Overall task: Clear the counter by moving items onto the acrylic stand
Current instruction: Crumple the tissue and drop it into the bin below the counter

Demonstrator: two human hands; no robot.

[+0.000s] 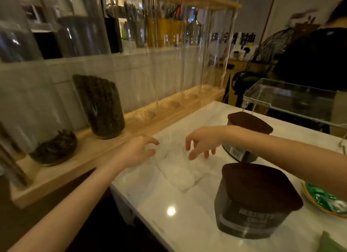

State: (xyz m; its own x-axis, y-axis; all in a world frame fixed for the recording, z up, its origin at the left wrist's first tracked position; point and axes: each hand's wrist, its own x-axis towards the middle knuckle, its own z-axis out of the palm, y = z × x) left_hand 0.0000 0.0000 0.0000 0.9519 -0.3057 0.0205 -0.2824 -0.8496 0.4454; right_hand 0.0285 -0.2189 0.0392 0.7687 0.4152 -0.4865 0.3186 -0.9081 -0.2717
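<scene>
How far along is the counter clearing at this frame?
Nothing looks done: the acrylic stand appears empty. Both the left hand and right hand hover open over the white cloth, holding nothing. Left: both brown-lidded tubs and the cloth remain on the counter.

The near brown-lidded jar bears pale "HERSHEY'S" lettering, blurred. The far jar shows a barcode. Black characters on the wall sign are too blurred to read.
</scene>
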